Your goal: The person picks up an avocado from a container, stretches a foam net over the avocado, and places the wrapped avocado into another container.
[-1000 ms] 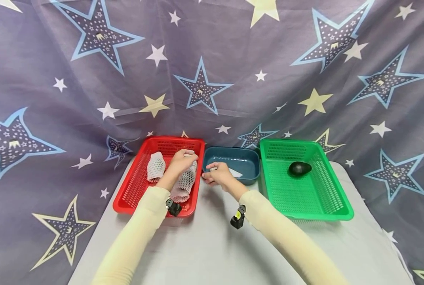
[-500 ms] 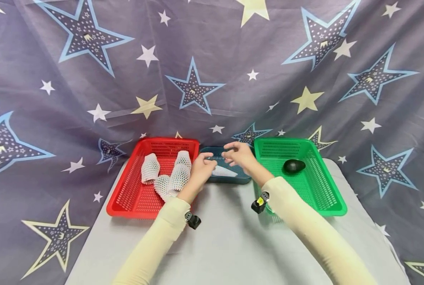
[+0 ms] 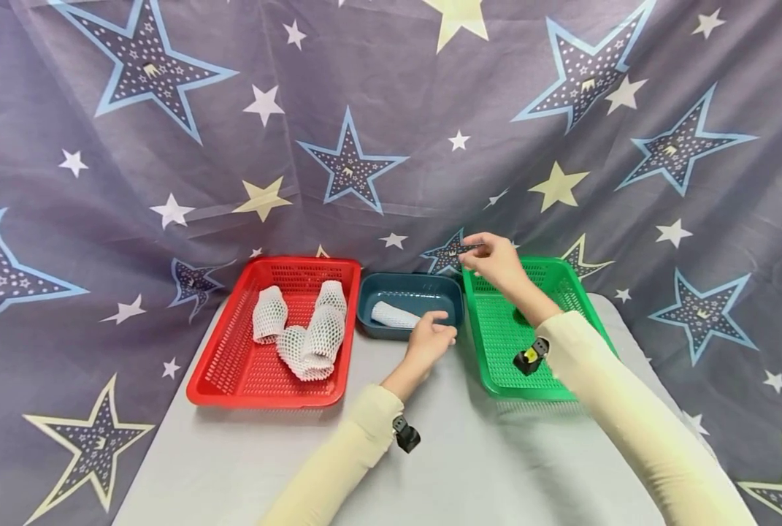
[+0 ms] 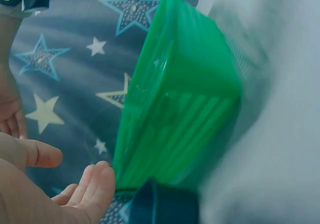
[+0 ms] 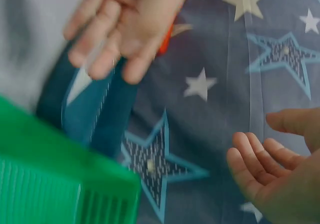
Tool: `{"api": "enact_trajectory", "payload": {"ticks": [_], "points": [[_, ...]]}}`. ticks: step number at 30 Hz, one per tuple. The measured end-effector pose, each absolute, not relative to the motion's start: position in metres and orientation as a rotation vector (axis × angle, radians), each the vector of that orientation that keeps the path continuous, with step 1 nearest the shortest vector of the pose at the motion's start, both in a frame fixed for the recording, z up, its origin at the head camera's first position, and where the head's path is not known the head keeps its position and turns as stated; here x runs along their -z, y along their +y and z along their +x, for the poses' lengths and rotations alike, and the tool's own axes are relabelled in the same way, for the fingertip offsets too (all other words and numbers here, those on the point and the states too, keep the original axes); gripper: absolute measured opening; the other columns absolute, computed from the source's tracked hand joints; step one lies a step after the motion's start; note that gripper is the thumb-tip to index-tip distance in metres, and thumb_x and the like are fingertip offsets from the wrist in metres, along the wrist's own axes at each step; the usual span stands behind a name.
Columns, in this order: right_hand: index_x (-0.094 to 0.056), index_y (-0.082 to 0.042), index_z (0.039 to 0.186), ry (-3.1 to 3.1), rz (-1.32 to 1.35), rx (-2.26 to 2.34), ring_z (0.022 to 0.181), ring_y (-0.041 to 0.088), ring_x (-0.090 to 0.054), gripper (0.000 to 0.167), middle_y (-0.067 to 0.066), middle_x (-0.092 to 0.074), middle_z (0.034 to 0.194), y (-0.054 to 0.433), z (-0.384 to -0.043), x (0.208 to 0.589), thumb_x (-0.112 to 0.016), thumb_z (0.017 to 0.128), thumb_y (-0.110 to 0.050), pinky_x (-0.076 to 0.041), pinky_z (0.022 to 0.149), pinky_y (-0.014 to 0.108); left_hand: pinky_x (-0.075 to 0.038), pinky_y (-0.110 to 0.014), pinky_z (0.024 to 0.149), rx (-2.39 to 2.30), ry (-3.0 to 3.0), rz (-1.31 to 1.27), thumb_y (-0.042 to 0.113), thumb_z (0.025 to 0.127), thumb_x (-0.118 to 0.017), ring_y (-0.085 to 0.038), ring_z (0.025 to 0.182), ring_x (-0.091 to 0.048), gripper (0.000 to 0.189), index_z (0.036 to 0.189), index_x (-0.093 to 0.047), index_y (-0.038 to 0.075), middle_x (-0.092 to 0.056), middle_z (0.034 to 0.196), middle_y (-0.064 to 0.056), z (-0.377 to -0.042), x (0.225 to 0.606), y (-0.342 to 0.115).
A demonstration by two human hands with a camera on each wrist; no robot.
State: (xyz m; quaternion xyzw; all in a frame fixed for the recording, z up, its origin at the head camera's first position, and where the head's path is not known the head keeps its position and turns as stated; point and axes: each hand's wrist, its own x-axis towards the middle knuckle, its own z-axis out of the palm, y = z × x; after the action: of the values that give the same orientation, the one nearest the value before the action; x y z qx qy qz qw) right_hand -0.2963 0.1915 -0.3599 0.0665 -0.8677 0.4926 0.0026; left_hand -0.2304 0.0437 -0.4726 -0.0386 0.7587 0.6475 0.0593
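My left hand [image 3: 428, 342] hovers at the front right of a dark blue dish [image 3: 458, 307], its fingers loosely bent and holding nothing. A white foam net sleeve [image 3: 393, 315] lies inside that dish. Above the left side of a green basket [image 3: 479, 351] is my right hand [image 3: 499, 264], with thumb and fingers apart in the right wrist view and nothing between them. A dark, avocado-like fruit [image 3: 519, 317] in the green basket is mostly hidden behind the right wrist.
On the left stands a red basket [image 3: 196, 380] holding several white foam net sleeves [image 3: 325, 332], apparently around things. The baskets and dish form a row on a pale cloth-covered table [image 3: 443, 453]. Close behind them hangs a star-patterned curtain [image 3: 391, 146].
My left hand has moved right from the red basket to the blue dish's front right. My right hand has risen and moved right, from the dish to above the green basket.
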Motion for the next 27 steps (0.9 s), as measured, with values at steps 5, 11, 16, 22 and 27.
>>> {"api": "enact_trajectory", "payload": {"ticks": [5,11,16,22,27], "points": [[-0.057,-0.002,0.137,-2.761,0.262,-1.363,0.115,0.037,-0.064,0.039,0.025,-0.067,0.124,0.221,-0.300,0.354,-0.063,0.101,-0.016,-0.053,0.098,0.051,-0.054,-0.022,0.066,-1.925,2.215,-0.143,0.004,0.086,-0.060,-0.015,0.076,-0.068,0.049,0.135,-0.059,0.000,-0.075,0.099,-0.012,-0.229,0.488,0.063],[-0.054,0.001,0.139,-2.803,0.306,-1.162,0.122,0.044,-0.060,0.042,0.028,-0.061,0.134,0.250,-0.308,0.356,-0.062,0.101,-0.015,-0.048,0.103,0.057,-0.060,-0.032,0.076,-1.876,2.163,-0.178,0.003,0.089,-0.065,-0.015,0.077,-0.066,0.047,0.135,-0.059,-0.003,-0.075,0.107,-0.014,-0.230,0.500,0.079],[-0.052,0.000,0.142,-2.873,0.287,-1.039,0.130,0.047,-0.053,0.045,0.029,-0.055,0.143,0.271,-0.315,0.365,-0.061,0.101,-0.017,-0.043,0.108,0.061,-0.058,-0.028,0.069,-1.862,2.190,-0.236,0.002,0.089,-0.071,-0.015,0.074,-0.066,0.041,0.129,-0.063,-0.001,-0.076,0.102,-0.013,-0.234,0.505,0.089],[-0.048,0.002,0.145,-2.982,0.244,-0.977,0.132,0.049,-0.047,0.048,0.031,-0.049,0.148,0.290,-0.321,0.384,-0.058,0.103,-0.018,-0.040,0.109,0.063,-0.062,-0.036,0.076,-1.866,2.206,-0.345,-0.002,0.084,-0.078,-0.017,0.078,-0.070,0.038,0.121,-0.066,-0.003,-0.076,0.099,-0.014,-0.244,0.515,0.101],[-0.046,0.003,0.146,-3.024,0.195,-0.982,0.131,0.050,-0.048,0.050,0.032,-0.048,0.148,0.308,-0.324,0.402,-0.057,0.103,-0.019,-0.037,0.111,0.066,-0.063,-0.033,0.072,-1.811,2.211,-0.405,-0.002,0.081,-0.081,-0.017,0.074,-0.069,0.035,0.114,-0.069,-0.002,-0.074,0.097,-0.012,-0.250,0.515,0.107]]}}
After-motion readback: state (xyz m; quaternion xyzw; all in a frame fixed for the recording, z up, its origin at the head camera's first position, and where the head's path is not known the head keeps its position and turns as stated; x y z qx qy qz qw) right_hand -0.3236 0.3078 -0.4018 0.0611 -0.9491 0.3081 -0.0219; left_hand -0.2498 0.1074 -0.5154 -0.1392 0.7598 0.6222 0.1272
